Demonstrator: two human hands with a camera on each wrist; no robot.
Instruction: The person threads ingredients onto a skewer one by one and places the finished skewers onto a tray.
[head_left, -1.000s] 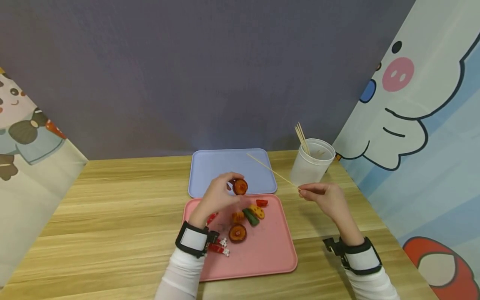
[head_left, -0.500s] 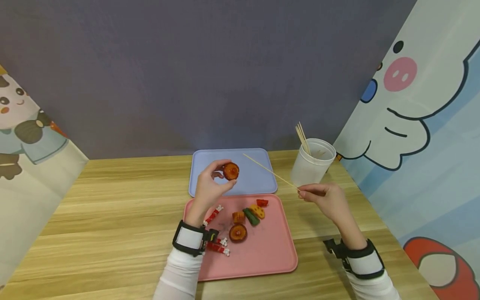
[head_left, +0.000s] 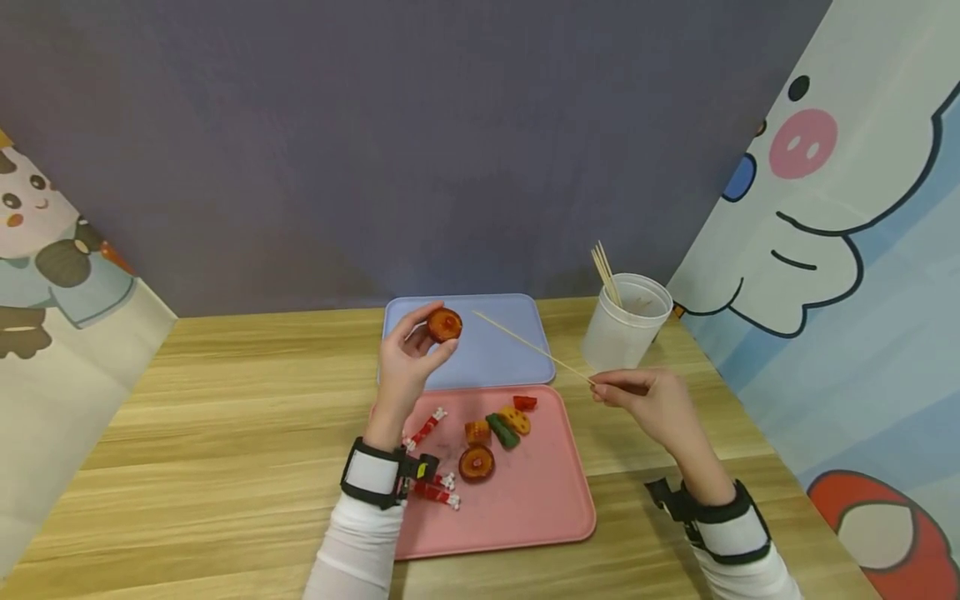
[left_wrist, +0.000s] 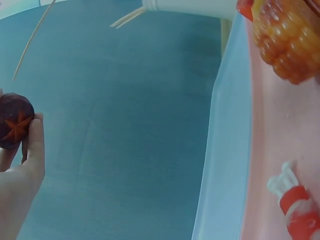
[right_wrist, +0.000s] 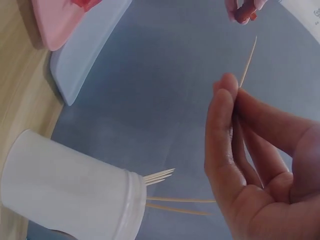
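Note:
My left hand [head_left: 405, 367] grips a brown shiitake mushroom [head_left: 445, 324] between thumb and fingers, above the blue tray. In the left wrist view, the mushroom cap [left_wrist: 15, 120] shows an orange star-shaped cut. Between thumb and fingertips, my right hand [head_left: 651, 402] pinches one end of a thin bamboo skewer [head_left: 536, 348]. The skewer's far end slants up leftward toward the mushroom, with a gap between them. A second mushroom [head_left: 476, 463] lies on the pink tray [head_left: 528, 517], near a corn piece [head_left: 477, 432], a green piece [head_left: 502, 431] and a yellow holed slice [head_left: 516, 419].
Behind the pink tray lies the blue tray [head_left: 517, 367]. A white tub [head_left: 626, 333] holding several skewers [head_left: 606, 275] stands back right. Red pieces with white ends [head_left: 427, 427] lie at the pink tray's left; a small red piece [head_left: 525, 403] is near its back edge.
My left hand has carried the mushroom up and leftward, from near the trays' shared edge to over the blue tray. My right hand and skewer have barely shifted.

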